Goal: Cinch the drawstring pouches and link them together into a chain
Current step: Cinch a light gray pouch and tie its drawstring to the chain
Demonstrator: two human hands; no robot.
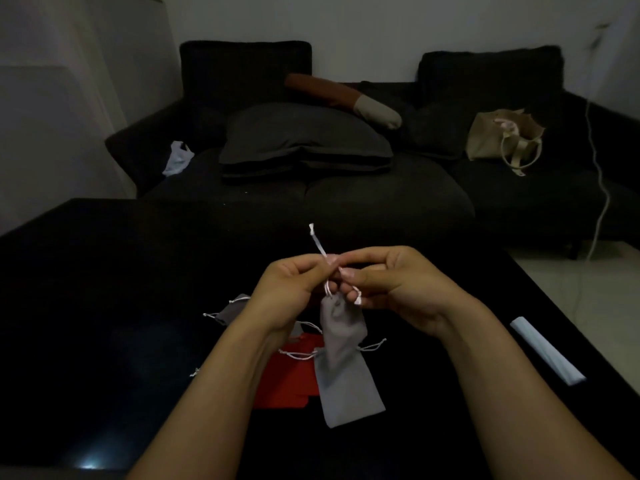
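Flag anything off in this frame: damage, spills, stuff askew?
Nothing damaged or spilled. Both hands, left hand and right hand, pinch the white drawstring of a grey pouch hanging between them. Other pouches lie loosely overlapped, a red one under a grey one, on the black table; untidy, not odd.

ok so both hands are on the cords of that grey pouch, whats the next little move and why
Probably draw the two cords apart to finish the cinch. The left hand pinches the cord that sticks upward, the right hand pinches the other end, and the grey pouch hangs below with its neck already gathered.
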